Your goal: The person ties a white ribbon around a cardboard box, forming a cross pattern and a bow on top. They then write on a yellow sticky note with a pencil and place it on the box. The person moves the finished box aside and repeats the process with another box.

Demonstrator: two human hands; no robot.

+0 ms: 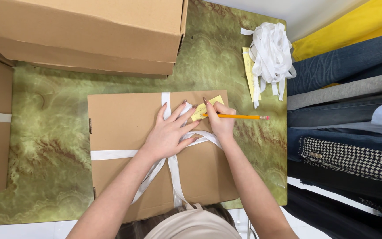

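At the centre of the green marbled bench [45, 146] lies a flat cardboard box [124, 119], bound crosswise with white ribbon [111, 154]. The left hand [169, 135] lies flat and spread on the lid, fingers fanned toward one o'clock, pinning the ribbon near its crossing and touching the edge of a small yellow paper tag [204, 110]; it grips nothing. The right hand [221, 121] is curled closed around a yellow pencil [239, 117], whose pink eraser end points to three o'clock and whose tip rests on the tag.

As I judge it, the tag is the weak spot: it is small and held only by fingertips, so pencil pressure could make it skid, crease or tear. If the left palm lifts, the loose ribbon tails trailing toward six o'clock may slacken. At one o'clock a heap of spare white ribbon [270, 53] sits near the bench edge, over yellow slips [248, 71], and a sleeve could drag it off. Larger cartons [89, 31] stand at eleven o'clock, well apart.
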